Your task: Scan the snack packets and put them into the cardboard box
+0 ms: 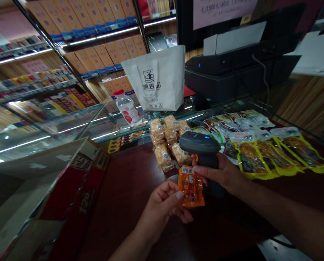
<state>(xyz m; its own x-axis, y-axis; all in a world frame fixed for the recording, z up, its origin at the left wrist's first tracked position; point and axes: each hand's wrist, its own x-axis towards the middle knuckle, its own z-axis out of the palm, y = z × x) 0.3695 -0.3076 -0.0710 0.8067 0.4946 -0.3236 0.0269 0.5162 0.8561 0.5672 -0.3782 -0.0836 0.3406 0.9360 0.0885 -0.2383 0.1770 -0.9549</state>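
My left hand (168, 201) pinches a small orange snack packet (191, 190) by its left edge, thumb on the front. A white barcode label shows at the packet's top. My right hand (218, 172) is wrapped round the grip of a dark grey barcode scanner (200, 144), whose blue light is lit. The right thumb touches the packet's upper right edge. Just behind the scanner head sit several clear-wrapped pastry packs (164, 156). To the right of the right hand lie yellow-edged vacuum food packs (262, 156).
An open cardboard box (88, 195) stands at the left. Behind are a bottle with a red cap (127, 108), a white paper bag (162, 79) and a black printer-like machine (221, 79). More silvery packs (232, 123) lie at the right. Shelves of orange boxes (91, 18) line the back.
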